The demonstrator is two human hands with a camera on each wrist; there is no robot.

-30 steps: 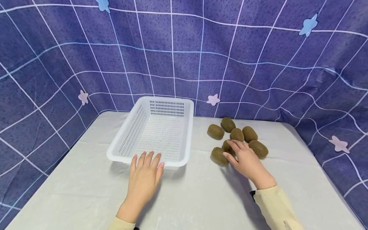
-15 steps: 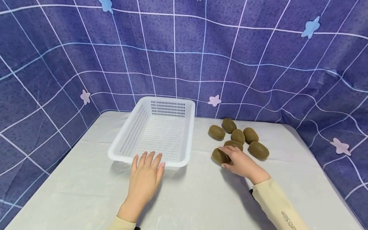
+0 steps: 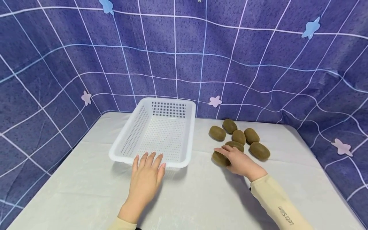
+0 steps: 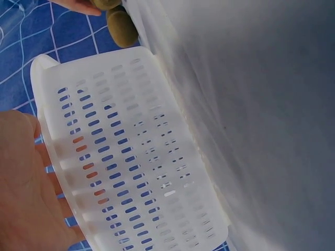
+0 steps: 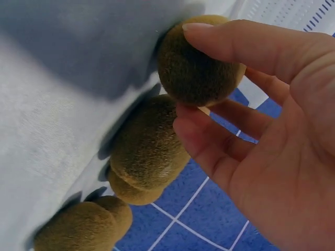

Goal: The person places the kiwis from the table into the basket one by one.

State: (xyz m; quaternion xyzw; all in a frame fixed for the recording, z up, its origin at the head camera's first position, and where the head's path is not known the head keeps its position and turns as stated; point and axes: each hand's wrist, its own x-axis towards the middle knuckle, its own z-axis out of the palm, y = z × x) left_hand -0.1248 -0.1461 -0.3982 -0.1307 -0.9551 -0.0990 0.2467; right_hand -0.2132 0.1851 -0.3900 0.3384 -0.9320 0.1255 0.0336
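Observation:
My left hand [image 3: 144, 183] rests its fingers over the near rim of a white perforated plastic basket [image 3: 190, 134]. In the left wrist view the fingertips show through the slots of the basket wall [image 4: 86, 70]. My right hand [image 3: 241, 163] holds the nearest kiwi [image 3: 219, 159] of a cluster. The right wrist view has the thumb on one side of this kiwi [image 5: 201, 73] and fingers on the other. Beside it, close to the fingers, lies another kiwi [image 5: 146, 141].
Several more kiwis lie behind and right of the right hand, including a left one [image 3: 217, 133] and a right one [image 3: 259, 151]. A white cloth [image 3: 187, 198] covers the table. A blue gridded curtain [image 3: 161, 64] with stars hangs behind.
My right hand has shifted left and towards me, from over two kiwis onto the nearest one, and its fingers have closed around it. The left hand stays on the basket rim.

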